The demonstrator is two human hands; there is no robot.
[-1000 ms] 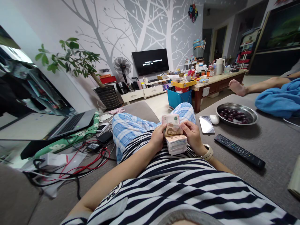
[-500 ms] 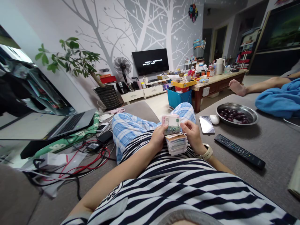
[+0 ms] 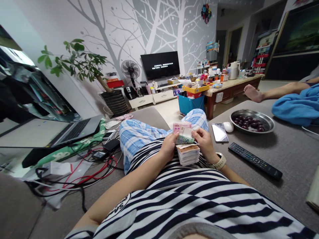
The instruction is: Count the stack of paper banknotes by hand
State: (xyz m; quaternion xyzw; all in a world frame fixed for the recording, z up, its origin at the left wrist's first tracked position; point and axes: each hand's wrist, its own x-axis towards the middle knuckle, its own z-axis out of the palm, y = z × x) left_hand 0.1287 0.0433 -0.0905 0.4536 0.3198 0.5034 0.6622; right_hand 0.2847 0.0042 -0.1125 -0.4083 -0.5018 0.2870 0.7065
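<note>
Above my lap, a few banknotes (image 3: 184, 135) are spread between my hands, a pink one behind a greenish one marked with a 50. My left hand (image 3: 169, 144) is closed on their left edge, thumb on top. At their right edge my right hand (image 3: 203, 139) pinches a note between thumb and fingers. Just below lies a thick stack of banknotes (image 3: 188, 156), with a brownish note on top and its pale edges facing me. What supports the stack is hidden. A pale watch (image 3: 220, 161) is on my right wrist.
Right of me on the couch lie a phone (image 3: 219, 132), a white mouse (image 3: 228, 126), a remote control (image 3: 254, 161) and a metal bowl (image 3: 270, 127) of dark round fruit. Tangled cables (image 3: 99, 172) and a laptop (image 3: 82, 131) are on the left. Another person's foot (image 3: 252, 93) rests behind the bowl.
The greenish note between my hands has tilted and shifted right, showing more of the pink note behind it. Both hands stay in nearly the same place.
</note>
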